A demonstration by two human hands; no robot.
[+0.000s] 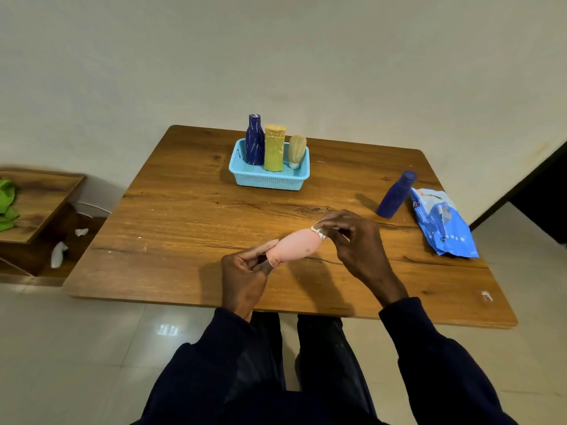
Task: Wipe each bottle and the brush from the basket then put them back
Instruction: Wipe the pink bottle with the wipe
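The left hand (245,271) is raised above the wooden table (190,216), fingers curled, pinching the near end of a pink bottle (294,247) held tilted. The right hand (352,237) arches over the bottle's far end, fingertips pressing a white wipe (318,232) against it. Behind, the blue basket (267,178) holds a dark blue bottle (254,141), a yellow bottle (274,148) and the brush (297,151); another blue bottle (395,194) stands at right.
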